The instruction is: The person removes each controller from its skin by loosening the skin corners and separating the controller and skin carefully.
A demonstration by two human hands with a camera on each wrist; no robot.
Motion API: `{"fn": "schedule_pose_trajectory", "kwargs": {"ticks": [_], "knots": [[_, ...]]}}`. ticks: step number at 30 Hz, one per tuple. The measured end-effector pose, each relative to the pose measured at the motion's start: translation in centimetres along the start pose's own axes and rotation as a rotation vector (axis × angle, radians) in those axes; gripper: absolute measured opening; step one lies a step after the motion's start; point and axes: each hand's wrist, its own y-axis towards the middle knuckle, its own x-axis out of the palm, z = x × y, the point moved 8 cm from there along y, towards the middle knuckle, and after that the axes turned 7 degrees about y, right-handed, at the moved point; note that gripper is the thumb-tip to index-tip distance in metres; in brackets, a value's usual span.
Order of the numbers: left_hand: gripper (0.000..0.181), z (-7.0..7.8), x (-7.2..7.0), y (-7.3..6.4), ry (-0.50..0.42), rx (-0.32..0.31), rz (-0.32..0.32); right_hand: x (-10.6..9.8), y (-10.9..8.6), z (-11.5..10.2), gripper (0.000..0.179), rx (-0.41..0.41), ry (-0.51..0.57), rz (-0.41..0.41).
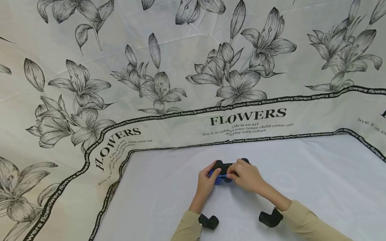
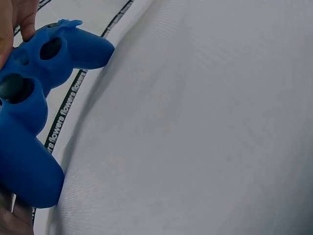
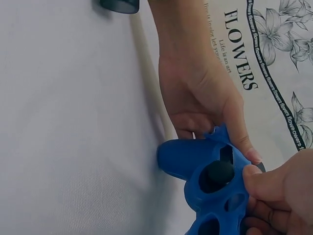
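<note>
A black game controller [image 1: 225, 168] is between both hands above the white table, with a blue silicone cover [image 3: 178, 157] partly over it. Through the cover's round holes a dark thumbstick [image 3: 221, 172] shows. My left hand [image 1: 206, 179] grips one end of the controller, thumb along its near side. At the cover's edge near the middle, my right hand [image 1: 248, 175] pinches with thumb and fingertips. Part of the cover's rim [image 3: 217, 132] is folded up by the left hand. In the left wrist view the cover [image 2: 29, 156] hides most of the controller body.
The white tabletop [image 1: 163, 187] spreads around the hands. Behind it hangs a flower-printed cloth [image 1: 169, 130] with black lettered bands. Black wrist cameras [image 1: 208, 221] sit at both wrists, near the beige sleeves [image 1: 187, 226].
</note>
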Motion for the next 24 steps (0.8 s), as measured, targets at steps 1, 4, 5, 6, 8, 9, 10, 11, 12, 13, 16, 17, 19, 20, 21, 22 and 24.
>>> {"fn": "schedule_pose_trajectory", "kwargs": {"ticks": [1, 4, 5, 6, 8, 9, 10, 11, 12, 13, 16, 17, 19, 20, 21, 22, 24], "knots": [[0.040, 0.0, 0.0, 0.0, 0.005, 0.003, 0.000, 0.0, 0.0, 0.1, 0.010, 0.005, 0.005, -0.008], [0.040, 0.1, -0.1, 0.0, 0.010, 0.007, -0.003, 0.1, -0.2, 0.1, 0.010, 0.003, 0.012, -0.020], [0.039, 0.1, -0.1, 0.0, 0.011, 0.008, -0.003, 0.1, -0.2, 0.1, 0.010, -0.002, 0.014, -0.018], [0.039, 0.1, -0.1, 0.0, 0.010, 0.008, -0.004, 0.1, -0.3, 0.1, 0.010, -0.008, 0.016, -0.015], [0.040, 0.2, -0.1, 0.1, 0.008, 0.010, -0.003, 0.0, -0.4, -0.1, 0.009, -0.033, 0.004, 0.004], [0.040, 0.3, -0.1, 0.1, 0.011, 0.015, 0.000, -0.1, -0.4, -0.2, 0.008, -0.040, -0.005, 0.014], [0.040, 0.4, -0.1, 0.1, 0.011, 0.018, 0.003, -0.1, -0.5, -0.2, 0.008, -0.046, -0.016, 0.023], [0.040, 0.5, -0.1, 0.0, 0.010, 0.021, 0.006, -0.2, -0.6, -0.3, 0.007, -0.056, -0.034, 0.033], [0.040, 0.6, -0.1, 0.0, 0.009, 0.022, 0.011, -0.1, -0.7, -0.4, 0.007, -0.064, -0.049, 0.039], [0.040, 0.6, -0.1, -0.1, 0.015, 0.025, 0.019, -0.1, -0.7, -0.5, 0.007, -0.073, -0.063, 0.043], [0.040, 0.7, -0.3, -0.2, 0.024, 0.020, 0.039, 0.0, -0.8, -0.7, 0.009, -0.087, -0.090, 0.042], [0.039, 0.7, -0.3, -0.2, 0.027, 0.016, 0.043, 0.0, -0.8, -0.8, 0.009, -0.091, -0.098, 0.041], [0.039, 0.6, -0.3, -0.2, 0.029, 0.016, 0.045, 0.1, -0.9, -1.0, 0.009, -0.099, -0.109, 0.044], [0.039, 0.5, -0.3, -0.2, 0.025, 0.013, 0.040, 0.2, -1.0, -1.1, 0.010, -0.100, -0.118, 0.047], [0.039, 0.6, -0.3, -0.2, 0.023, 0.013, 0.036, 0.2, -1.1, -1.2, 0.010, -0.103, -0.129, 0.050], [0.040, 0.6, -0.2, -0.2, 0.022, 0.015, 0.033, 0.3, -1.2, -1.3, 0.011, -0.115, -0.140, 0.057], [0.039, 0.7, -0.2, -0.2, 0.027, 0.021, 0.033, 0.5, -1.5, -1.9, 0.012, -0.163, -0.164, 0.077]]}}
